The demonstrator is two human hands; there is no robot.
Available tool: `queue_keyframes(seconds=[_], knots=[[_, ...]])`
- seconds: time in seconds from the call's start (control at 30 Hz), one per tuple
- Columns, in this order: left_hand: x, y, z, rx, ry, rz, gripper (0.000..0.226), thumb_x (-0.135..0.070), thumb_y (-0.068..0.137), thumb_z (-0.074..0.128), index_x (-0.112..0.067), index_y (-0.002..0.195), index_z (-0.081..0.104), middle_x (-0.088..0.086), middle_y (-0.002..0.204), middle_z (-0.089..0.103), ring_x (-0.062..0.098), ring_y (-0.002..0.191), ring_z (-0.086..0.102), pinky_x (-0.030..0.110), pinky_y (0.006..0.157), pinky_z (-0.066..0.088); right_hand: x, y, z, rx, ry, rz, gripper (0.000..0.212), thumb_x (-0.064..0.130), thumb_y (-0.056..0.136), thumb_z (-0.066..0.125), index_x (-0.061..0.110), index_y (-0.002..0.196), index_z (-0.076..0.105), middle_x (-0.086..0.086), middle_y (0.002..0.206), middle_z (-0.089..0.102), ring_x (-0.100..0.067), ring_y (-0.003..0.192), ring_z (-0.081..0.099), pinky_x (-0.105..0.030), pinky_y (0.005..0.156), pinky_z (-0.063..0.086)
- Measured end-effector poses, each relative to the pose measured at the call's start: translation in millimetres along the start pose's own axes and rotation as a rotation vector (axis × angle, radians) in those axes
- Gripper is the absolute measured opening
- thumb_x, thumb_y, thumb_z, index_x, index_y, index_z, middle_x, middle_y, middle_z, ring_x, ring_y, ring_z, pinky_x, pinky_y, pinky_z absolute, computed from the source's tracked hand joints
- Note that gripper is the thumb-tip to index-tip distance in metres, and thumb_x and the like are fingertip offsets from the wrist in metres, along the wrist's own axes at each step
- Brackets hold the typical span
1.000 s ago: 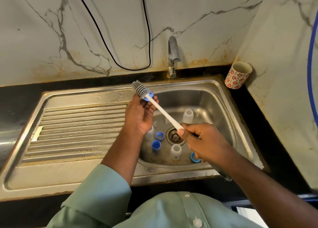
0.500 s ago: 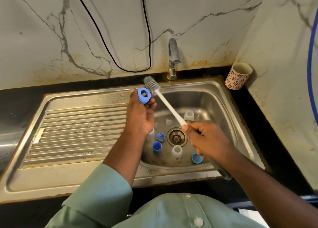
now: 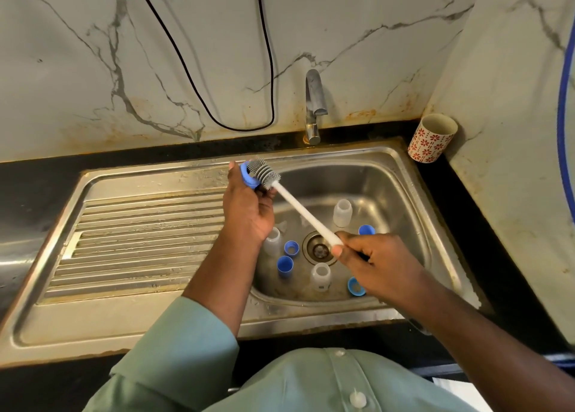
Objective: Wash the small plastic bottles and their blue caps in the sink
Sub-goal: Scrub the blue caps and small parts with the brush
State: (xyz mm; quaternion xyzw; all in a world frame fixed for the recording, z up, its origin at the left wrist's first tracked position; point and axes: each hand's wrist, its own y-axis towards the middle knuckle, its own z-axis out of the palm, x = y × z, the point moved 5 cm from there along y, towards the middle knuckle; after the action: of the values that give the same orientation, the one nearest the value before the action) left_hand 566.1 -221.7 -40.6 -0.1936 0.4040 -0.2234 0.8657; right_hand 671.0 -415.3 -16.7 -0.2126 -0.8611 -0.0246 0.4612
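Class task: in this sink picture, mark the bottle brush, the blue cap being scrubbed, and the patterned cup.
bottle brush (image 3: 306, 218): head view, on its white handle.
blue cap (image 3: 246, 177): head view, on its rim, held in the left hand.
patterned cup (image 3: 427, 145): head view, on its outer wall.

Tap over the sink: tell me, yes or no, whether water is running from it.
No. The tap shows no stream below its spout, while the left hand holds a blue cap against the brush.

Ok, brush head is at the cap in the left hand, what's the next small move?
Probably twist the bottle brush inside the blue cap: the left hand pinches it, the right hand holds the handle, and the bristles already sit at its opening.
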Motion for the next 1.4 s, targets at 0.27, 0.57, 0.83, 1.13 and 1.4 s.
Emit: queue_keyframes(seconds=[0.27,0.57,0.83,1.13,1.4], knots=[[-5.6,-0.4,-8.3,-0.013,0.192,0.052,0.034,-0.038,0.094,0.063,-0.009,0.113,0.067,0.007,0.096,0.065,0.013,0.080,0.063,0.025,0.066,0.056,-3.1,-2.0,-9.1,0.051,-0.282,-0.051,0.026,0.038,0.098,0.052,0.021,0.108,0.069,0.002,0.065,0.057,-0.005,0.052,0.050,-0.016,0.050,0.040],[-11.6,-0.2,-13.2,0.011,0.349,0.072,0.031,-0.035,0.087,0.072,-0.011,0.106,0.065,0.013,0.096,0.068,0.019,0.082,0.066,0.029,0.072,0.056,-13.2,21.5,-37.6,-0.028,-0.172,0.090,0.011,0.042,0.092,0.061,0.032,0.096,0.063,0.006,0.072,0.064,-0.010,0.059,0.056,-0.027,0.055,0.047],[1.4,11.4,-13.2,-0.037,0.101,-0.127,0.053,-0.051,0.095,0.055,-0.004,0.119,0.058,0.013,0.094,0.065,0.019,0.084,0.065,0.030,0.071,0.052,-13.2,29.4,-30.8,-0.263,-0.584,-0.152,0.018,0.037,0.093,0.059,0.025,0.103,0.068,0.010,0.079,0.058,-0.010,0.069,0.054,-0.026,0.061,0.043],[-1.8,21.4,-17.6,-0.047,-0.094,-0.132,0.035,-0.042,0.100,0.052,-0.008,0.108,0.059,0.009,0.085,0.061,0.017,0.076,0.063,0.033,0.070,0.057,-30.6,22.9,-9.4,0.153,0.068,0.113,0.033,0.037,0.099,0.049,0.013,0.085,0.067,-0.004,0.057,0.054,-0.010,0.047,0.045,-0.026,0.047,0.039],[13.0,8.3,-0.1,0.002,-0.041,-0.135,0.041,-0.044,0.103,0.045,-0.005,0.102,0.059,0.013,0.073,0.066,0.017,0.063,0.067,0.032,0.063,0.058,-34.5,33.9,15.7,-0.072,-0.194,0.027,0.038,0.048,0.097,0.046,0.020,0.077,0.060,0.008,0.053,0.048,-0.004,0.044,0.044,-0.016,0.045,0.034]])
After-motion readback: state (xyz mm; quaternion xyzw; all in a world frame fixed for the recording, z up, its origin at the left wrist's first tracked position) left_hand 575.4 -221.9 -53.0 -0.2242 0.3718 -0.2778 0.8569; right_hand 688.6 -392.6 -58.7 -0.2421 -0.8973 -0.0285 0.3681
